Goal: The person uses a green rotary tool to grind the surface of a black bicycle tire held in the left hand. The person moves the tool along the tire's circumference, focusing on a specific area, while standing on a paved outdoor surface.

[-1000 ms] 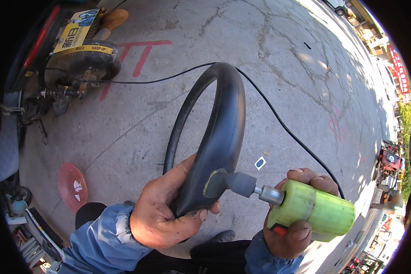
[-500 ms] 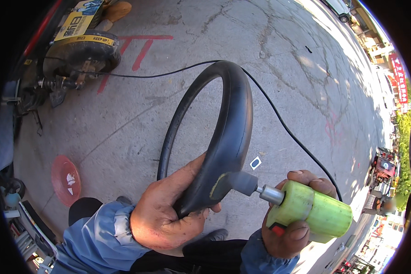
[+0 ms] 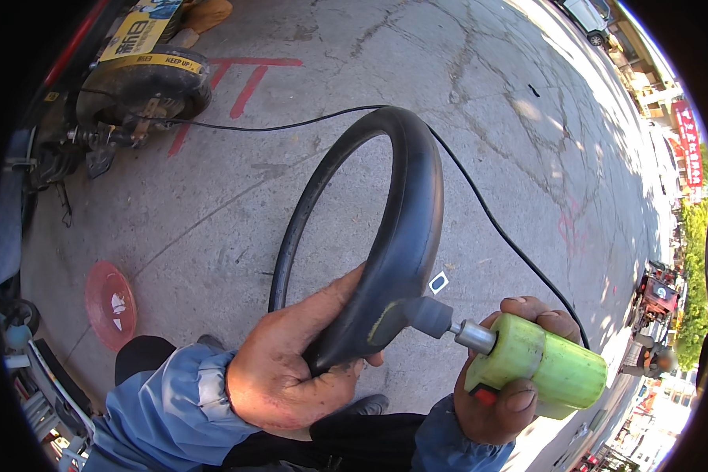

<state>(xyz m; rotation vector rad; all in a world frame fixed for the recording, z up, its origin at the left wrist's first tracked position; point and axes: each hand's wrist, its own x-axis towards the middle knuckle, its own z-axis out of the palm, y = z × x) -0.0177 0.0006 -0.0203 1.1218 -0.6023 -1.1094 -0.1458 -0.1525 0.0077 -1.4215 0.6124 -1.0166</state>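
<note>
My left hand (image 3: 295, 362) is closed around the lower part of a black inner tube (image 3: 413, 204), which stands up as a loop in front of me. A yellow outline marks a patch of the rubber just beyond my fingers. My right hand (image 3: 499, 393) grips a green rotary power tool (image 3: 554, 362) with a red switch near the thumb. From its metal chuck (image 3: 476, 337) a dark grey grinding head (image 3: 429, 316) points left and meets the tube beside the yellow mark. A black cord or hose (image 3: 495, 216) passes behind the tube and down to behind my right hand.
A pink dish (image 3: 106, 318) with white scraps lies on the concrete at left. Part of a vehicle with a black wheel (image 3: 149, 90) stands at upper left. A small white patch with a dark oval (image 3: 439, 282) lies beyond the tube. At far right is a person (image 3: 651, 358).
The tube and the grinding head have shifted slightly to the right in the picture. Both hands keep the same grips.
</note>
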